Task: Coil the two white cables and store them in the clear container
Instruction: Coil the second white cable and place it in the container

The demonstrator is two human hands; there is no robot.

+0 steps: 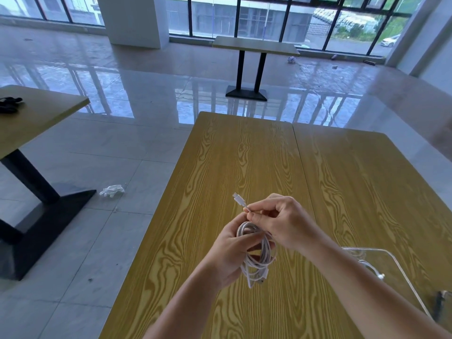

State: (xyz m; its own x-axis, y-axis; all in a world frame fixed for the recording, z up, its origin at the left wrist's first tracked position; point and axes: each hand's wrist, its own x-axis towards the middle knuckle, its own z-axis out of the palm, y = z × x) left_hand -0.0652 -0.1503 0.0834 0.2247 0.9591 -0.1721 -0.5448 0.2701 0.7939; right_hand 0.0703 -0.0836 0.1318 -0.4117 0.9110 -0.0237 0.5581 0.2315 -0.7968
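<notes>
Both hands work above the wood-grain counter (244,152): the left hand (231,255) grips a coiled white cable (259,253), while the right hand (281,220) pinches its plug end (241,201). At right, a clear container (391,263) holds another white cable (371,266).

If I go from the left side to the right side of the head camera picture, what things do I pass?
Black object on the left wooden table → crumpled white glove on the floor → coiled white cable held in both hands → clear plastic container on the wooden table.
</notes>
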